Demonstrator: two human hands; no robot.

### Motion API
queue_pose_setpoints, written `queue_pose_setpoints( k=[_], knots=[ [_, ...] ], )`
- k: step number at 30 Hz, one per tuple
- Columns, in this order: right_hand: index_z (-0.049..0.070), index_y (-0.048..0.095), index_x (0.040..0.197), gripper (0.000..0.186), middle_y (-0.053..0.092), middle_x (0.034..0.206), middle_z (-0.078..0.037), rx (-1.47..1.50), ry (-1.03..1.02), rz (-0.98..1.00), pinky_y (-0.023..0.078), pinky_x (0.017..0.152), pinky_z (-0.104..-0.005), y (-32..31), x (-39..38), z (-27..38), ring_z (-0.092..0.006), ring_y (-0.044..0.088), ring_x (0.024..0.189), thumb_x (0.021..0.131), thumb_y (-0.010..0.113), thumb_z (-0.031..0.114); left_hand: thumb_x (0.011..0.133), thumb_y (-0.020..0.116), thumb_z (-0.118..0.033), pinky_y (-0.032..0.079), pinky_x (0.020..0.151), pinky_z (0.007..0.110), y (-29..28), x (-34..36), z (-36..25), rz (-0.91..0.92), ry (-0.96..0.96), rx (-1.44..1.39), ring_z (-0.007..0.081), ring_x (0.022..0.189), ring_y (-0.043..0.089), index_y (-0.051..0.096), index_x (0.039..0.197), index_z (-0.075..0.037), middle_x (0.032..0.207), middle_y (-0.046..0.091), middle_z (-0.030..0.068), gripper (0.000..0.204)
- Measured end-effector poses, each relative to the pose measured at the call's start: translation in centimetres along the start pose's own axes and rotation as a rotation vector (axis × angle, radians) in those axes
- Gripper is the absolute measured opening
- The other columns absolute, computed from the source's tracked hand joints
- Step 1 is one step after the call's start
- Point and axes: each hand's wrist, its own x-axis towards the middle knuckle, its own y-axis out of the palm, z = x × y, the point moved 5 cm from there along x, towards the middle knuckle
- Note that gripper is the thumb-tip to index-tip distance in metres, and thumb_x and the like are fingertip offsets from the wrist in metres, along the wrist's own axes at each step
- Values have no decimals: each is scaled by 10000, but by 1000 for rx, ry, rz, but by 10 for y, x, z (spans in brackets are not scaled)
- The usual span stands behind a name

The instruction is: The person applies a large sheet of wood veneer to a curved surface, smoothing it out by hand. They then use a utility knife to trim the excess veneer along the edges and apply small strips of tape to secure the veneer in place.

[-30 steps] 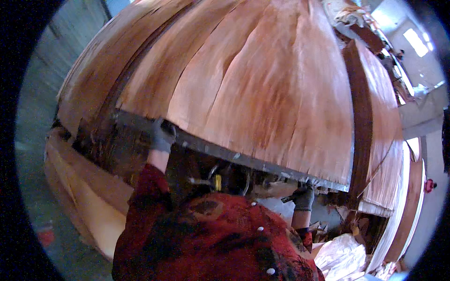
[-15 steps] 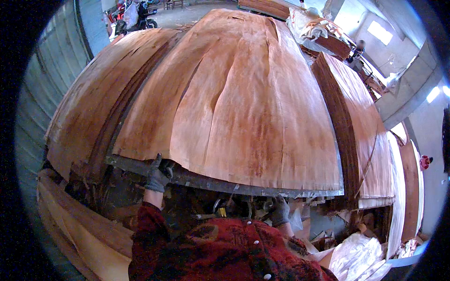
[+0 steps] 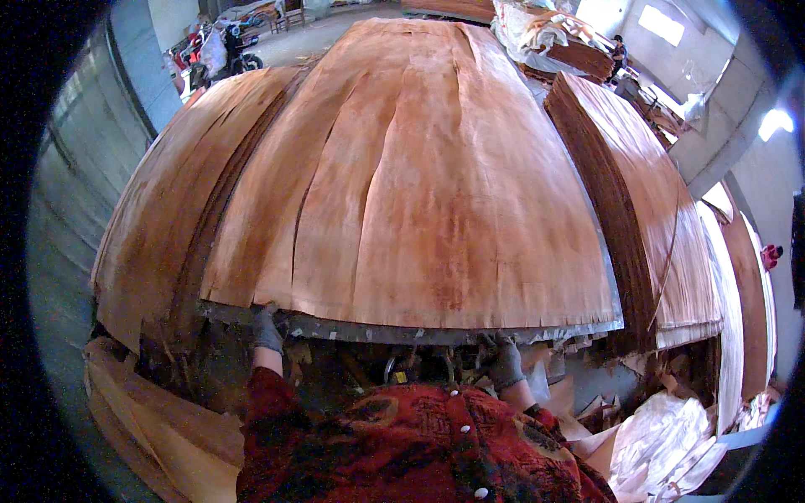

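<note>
A large reddish-brown wood veneer sheet (image 3: 419, 210), split lengthwise in several places, lies on a grey metal-edged board (image 3: 386, 331) in front of me. My left hand (image 3: 268, 334), in a grey glove, grips the board's near edge at the left, below the veneer's corner. My right hand (image 3: 506, 362), also gloved, holds the same edge right of centre, its fingertips partly hidden beneath it. Below the edge, between my hands, are dark metal parts and a small yellow piece (image 3: 401, 376).
Veneer stacks flank the sheet at left (image 3: 168, 210) and right (image 3: 662, 210), with loose sheets (image 3: 159, 411) below. At the back are motorbikes (image 3: 239, 46), wrapped piles (image 3: 545, 33) and a distant person (image 3: 619, 54). A grey corrugated wall (image 3: 75, 210) runs along the left.
My view has risen and straightened, showing more of the far room. My left hand sits lower in the picture and slightly further left; my right hand is slightly further left. Both stay at the edge.
</note>
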Motion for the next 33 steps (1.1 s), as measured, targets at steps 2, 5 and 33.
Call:
queue_pose_setpoints(
  k=[2, 5, 33],
  knots=[
    [109, 534, 950, 190, 615, 909, -71, 392, 191, -123, 477, 537, -316, 17, -17, 30, -202, 562, 654, 891, 514, 288, 763, 630, -259, 453, 459, 278, 45, -24, 4, 108, -131, -175, 199, 632, 571, 621, 866, -110, 763, 612, 29, 182],
    [129, 550, 907, 173, 611, 854, -43, 479, 155, -159, 472, 548, -333, 11, -14, 44, -200, 561, 678, 880, 537, 300, 770, 640, -324, 458, 414, 256, 66, -26, -11, 244, -319, -339, 173, 602, 563, 609, 866, -162, 749, 607, 9, 191],
    [103, 593, 888, 144, 610, 831, -49, 601, 231, -216, 502, 585, -330, 11, -46, 38, -211, 585, 699, 893, 467, 174, 817, 647, -305, 390, 415, 272, 19, -4, -109, 185, -152, 103, 149, 443, 474, 521, 642, -150, 522, 505, 8, 265]
  ],
)
